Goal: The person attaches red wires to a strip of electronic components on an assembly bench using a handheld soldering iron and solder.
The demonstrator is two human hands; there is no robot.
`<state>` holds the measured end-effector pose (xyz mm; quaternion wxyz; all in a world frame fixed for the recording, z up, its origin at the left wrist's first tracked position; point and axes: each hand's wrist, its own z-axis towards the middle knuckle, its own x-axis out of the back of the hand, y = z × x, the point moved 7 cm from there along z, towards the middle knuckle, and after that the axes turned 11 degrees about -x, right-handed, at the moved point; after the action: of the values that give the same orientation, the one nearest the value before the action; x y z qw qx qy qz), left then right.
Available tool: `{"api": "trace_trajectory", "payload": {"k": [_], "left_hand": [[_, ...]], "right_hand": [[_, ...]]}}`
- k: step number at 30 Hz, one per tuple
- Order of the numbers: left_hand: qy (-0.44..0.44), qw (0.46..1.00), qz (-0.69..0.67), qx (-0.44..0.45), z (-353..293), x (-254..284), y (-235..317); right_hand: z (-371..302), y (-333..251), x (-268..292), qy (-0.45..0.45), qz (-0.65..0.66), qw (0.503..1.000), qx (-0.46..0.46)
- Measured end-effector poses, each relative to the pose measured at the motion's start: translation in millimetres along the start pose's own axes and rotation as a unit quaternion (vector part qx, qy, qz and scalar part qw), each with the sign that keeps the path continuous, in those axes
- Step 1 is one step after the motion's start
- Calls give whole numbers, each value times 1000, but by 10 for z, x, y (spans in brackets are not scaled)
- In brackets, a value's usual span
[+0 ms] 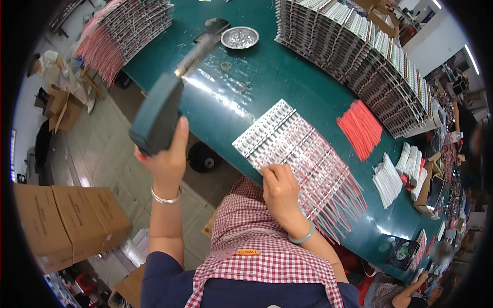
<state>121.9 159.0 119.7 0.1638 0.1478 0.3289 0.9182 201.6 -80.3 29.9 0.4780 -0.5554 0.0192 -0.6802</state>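
My left hand (172, 154) is raised over the left edge of the table, wrapped around a dark green handheld tool (156, 113). The tool's long narrow shaft (197, 55) points up and away, blurred by motion. My right hand (281, 190) rests with curled fingers at the near edge of a white slotted panel (280, 131). Whether its fingertips pinch the panel's edge or something small is hidden. The panel lies flat on the green table, crossed by dark strips. Thin red and white wires (341, 210) fan out from its right end.
A metal bowl of small shiny pieces (240, 37) stands at the back. Tall stacks of similar panels (354, 46) rise behind on the right, and another stack (128, 33) back left. Red sticks (359, 129) and white bundles (386, 180) lie right. Cartons (72, 220) fill the lower left.
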Motion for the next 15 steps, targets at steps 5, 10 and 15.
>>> {"api": "trace_trajectory", "payload": {"k": [5,10,15], "left_hand": [[6,997,-26,-70,833,-899,-805],[-84,975,-93,183,542,-1372,-1259],[-55,963,-146,219,205,-1206,-838]], "right_hand": [[332,45,587,50,59,997,-9],[764,1092,1197,131,-34,988,-70],[916,2063,1402,143,-60,972,-176]]}}
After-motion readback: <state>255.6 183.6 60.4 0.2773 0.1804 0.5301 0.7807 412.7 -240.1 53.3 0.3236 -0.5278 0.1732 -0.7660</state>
